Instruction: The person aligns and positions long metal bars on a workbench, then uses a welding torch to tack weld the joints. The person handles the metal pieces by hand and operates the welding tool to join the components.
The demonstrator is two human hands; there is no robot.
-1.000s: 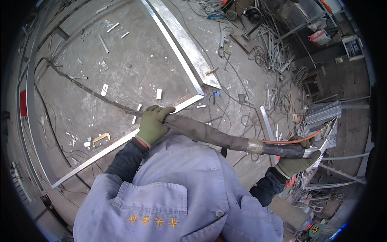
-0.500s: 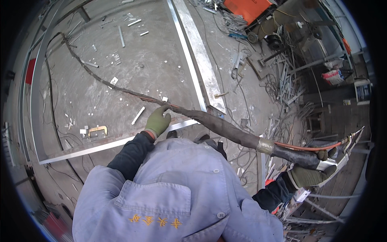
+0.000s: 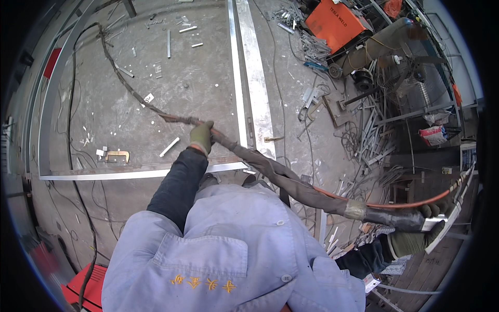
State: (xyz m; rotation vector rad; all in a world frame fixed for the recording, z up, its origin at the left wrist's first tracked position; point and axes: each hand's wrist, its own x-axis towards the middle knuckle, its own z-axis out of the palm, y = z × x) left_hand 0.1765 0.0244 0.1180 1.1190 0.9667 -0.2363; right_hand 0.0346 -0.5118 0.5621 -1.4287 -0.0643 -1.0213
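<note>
My right hand (image 3: 413,242), in a green glove, is wrapped round a silver-and-black handheld welding gun (image 3: 442,224) at the far right. A thick cable in a dark sleeve (image 3: 291,186) runs from the gun across the front of my body, with a pale band of tape (image 3: 355,209) near the gun. Beside it goes a thin orange-red hose (image 3: 403,205). My left hand (image 3: 200,138), also gloved in green, is closed round the cable's thinner part, over a metal frame on the floor. Most of the left fingertips are hidden.
The large silver frame (image 3: 140,174) surrounds floor with metal offcuts and a yellowish C-clamp (image 3: 117,156). At upper right stand an orange welding machine (image 3: 332,26) and a gas cylinder (image 3: 366,54). Several loose metal strips (image 3: 369,132) lie at right; a red object (image 3: 93,283) is at lower left.
My left hand has closed round the cable and lifted it slightly. The gun in my right hand has shifted a little down and outward. My view has turned, bringing the red object in at lower left.
</note>
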